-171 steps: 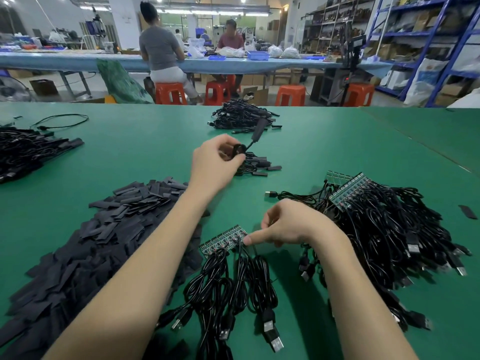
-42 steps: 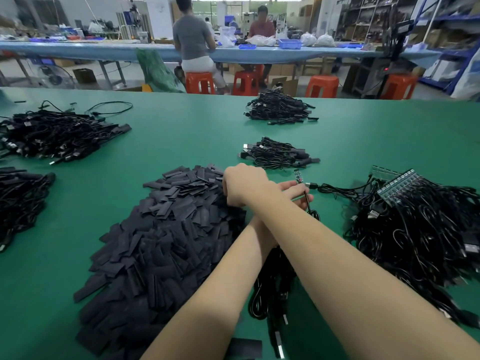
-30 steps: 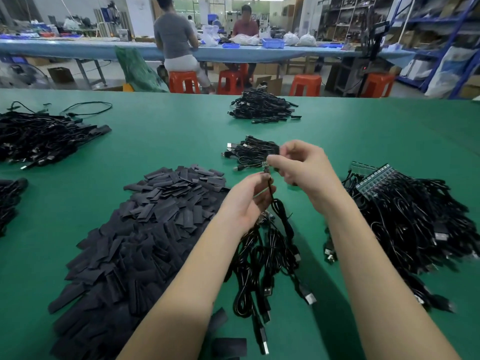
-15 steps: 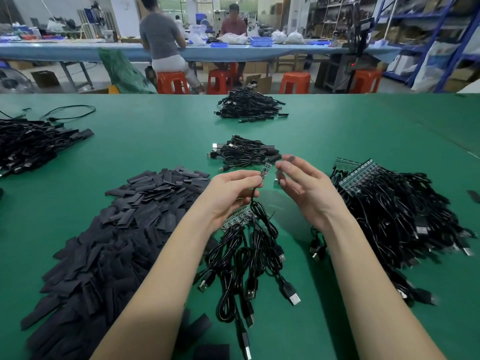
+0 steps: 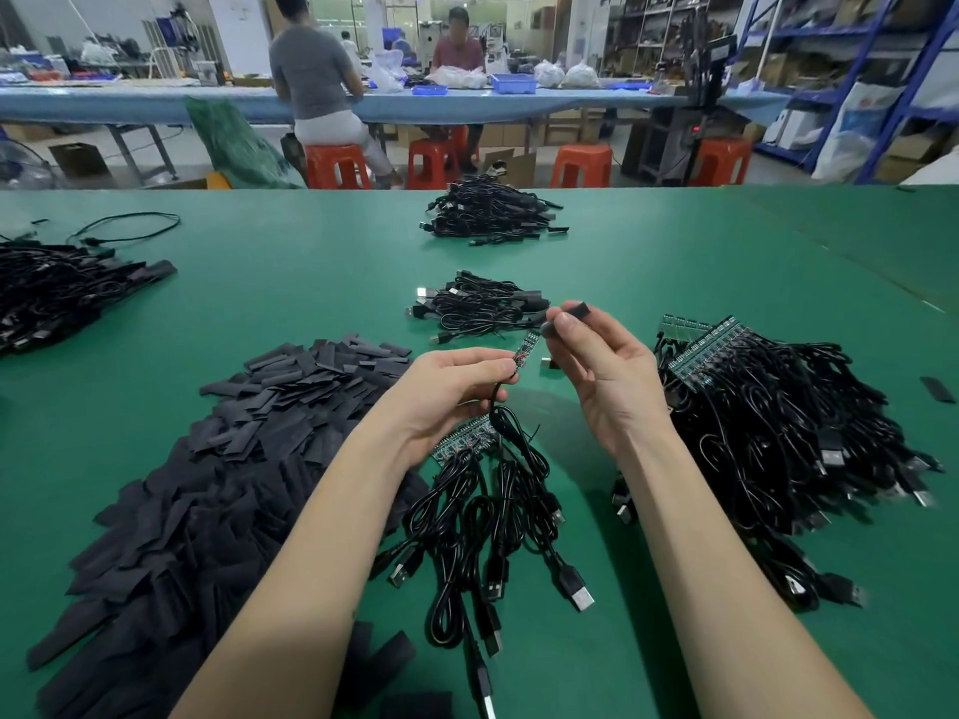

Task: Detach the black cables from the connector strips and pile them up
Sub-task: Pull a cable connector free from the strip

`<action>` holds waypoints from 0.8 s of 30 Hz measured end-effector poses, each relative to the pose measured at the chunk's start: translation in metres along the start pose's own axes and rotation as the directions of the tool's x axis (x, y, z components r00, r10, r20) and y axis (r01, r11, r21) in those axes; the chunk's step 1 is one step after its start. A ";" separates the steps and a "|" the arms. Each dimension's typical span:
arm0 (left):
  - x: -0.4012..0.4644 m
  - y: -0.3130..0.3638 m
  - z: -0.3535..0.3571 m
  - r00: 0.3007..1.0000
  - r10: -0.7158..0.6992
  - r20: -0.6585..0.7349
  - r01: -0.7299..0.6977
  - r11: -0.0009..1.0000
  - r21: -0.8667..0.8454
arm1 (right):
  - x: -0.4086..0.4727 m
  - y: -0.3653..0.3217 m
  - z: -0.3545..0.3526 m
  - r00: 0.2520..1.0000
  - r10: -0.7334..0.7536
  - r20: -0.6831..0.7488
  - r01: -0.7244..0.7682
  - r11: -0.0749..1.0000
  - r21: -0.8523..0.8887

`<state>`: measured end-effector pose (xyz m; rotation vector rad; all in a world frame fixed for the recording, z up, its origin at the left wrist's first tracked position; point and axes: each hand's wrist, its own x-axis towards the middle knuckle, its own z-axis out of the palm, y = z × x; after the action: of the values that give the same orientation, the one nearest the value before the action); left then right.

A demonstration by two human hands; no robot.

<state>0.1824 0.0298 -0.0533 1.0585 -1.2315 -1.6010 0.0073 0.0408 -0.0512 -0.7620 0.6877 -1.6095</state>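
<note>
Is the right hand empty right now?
No, the right hand pinches a small black sleeve at its fingertips, raised above the green table.

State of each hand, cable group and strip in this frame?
left hand: pinches a detached cable's small board end
right hand: pinches a black sleeve piece
connector strip: flat on table, cables attached
near cable pile: loose, detached
right heap: cables on strips

Right hand now pinching black sleeve (previously bare fingers).
</note>
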 end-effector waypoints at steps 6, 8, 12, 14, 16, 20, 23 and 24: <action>-0.001 0.002 0.000 0.999 0.000 0.036 -0.001 1.000 0.015 | 0.000 0.003 -0.001 0.999 -0.032 0.007 0.032 0.999 -0.006; -0.003 0.002 -0.001 0.999 0.001 0.054 -0.002 1.000 0.018 | 0.000 0.003 -0.002 0.999 -0.038 0.011 0.039 0.999 -0.015; -0.005 0.004 -0.004 0.996 0.011 0.088 -0.016 0.998 0.058 | 0.000 0.000 -0.007 0.996 0.014 0.087 -0.008 0.998 -0.069; -0.006 0.004 -0.006 0.994 0.031 0.100 -0.040 0.995 0.092 | -0.001 0.000 -0.008 0.992 0.051 0.119 -0.039 0.995 -0.097; -0.007 0.003 -0.008 0.992 0.051 0.117 -0.066 0.990 0.128 | -0.002 0.000 -0.009 0.986 0.090 0.143 -0.072 0.990 -0.124; -0.008 0.003 -0.012 0.984 0.077 0.163 -0.103 0.982 0.157 | -0.003 -0.005 -0.012 0.963 0.187 0.192 -0.158 0.975 -0.155; -0.008 0.002 -0.011 0.982 0.094 0.167 -0.120 0.980 0.156 | -0.002 -0.007 -0.015 0.958 0.195 0.209 -0.161 0.973 -0.168; -0.008 0.002 -0.011 0.982 0.096 0.165 -0.122 0.980 0.154 | -0.002 -0.008 -0.016 0.956 0.195 0.217 -0.160 0.972 -0.171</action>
<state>0.1952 0.0337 -0.0519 0.9604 -1.5229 -1.5423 -0.0094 0.0446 -0.0550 -0.9556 0.6931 -1.2902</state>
